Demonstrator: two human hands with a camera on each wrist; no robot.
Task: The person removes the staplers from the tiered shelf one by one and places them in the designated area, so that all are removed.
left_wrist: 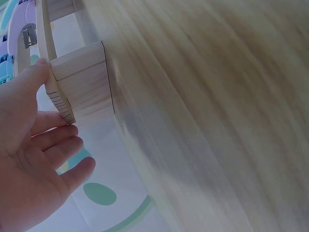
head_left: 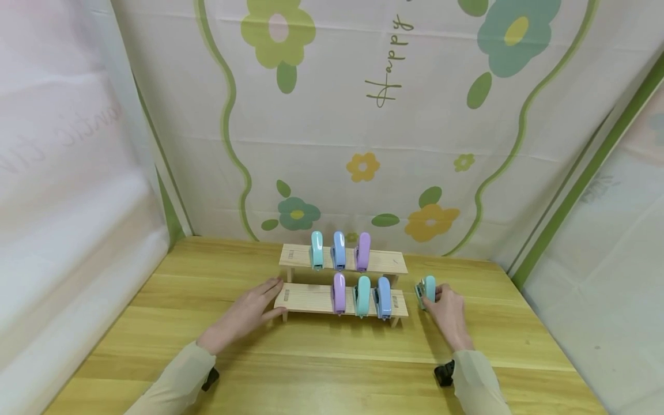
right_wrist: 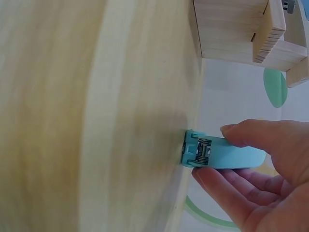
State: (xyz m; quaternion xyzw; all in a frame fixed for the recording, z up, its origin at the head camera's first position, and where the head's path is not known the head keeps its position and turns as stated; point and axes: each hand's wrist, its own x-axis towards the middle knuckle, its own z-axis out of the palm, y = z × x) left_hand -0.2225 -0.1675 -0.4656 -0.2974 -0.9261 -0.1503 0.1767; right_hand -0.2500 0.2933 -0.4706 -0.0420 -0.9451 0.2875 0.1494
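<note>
A two-tier wooden rack point(head_left: 306, 298) stands at the back of the table. My left hand point(head_left: 252, 311) holds the left end of its lower board, thumb at the front edge and index finger at the rear edge. My right hand point(head_left: 447, 311) pinches a turquoise mini stapler point(right_wrist: 236, 155) between thumb and fingers, just right of the rack. The stapler's spring end is right at the tabletop. On the lower tier stand a purple stapler point(head_left: 339, 294), another turquoise stapler point(head_left: 362, 297) and a blue stapler point(head_left: 383, 298), side by side toward the right.
The upper tier bears a turquoise stapler point(head_left: 316, 251), a blue stapler point(head_left: 339, 251) and a purple stapler point(head_left: 362, 252). Behind the wood-grain table point(head_left: 321, 374) hangs a flower-printed cloth point(head_left: 321, 132); more cloth point(head_left: 67, 202) hangs at both sides.
</note>
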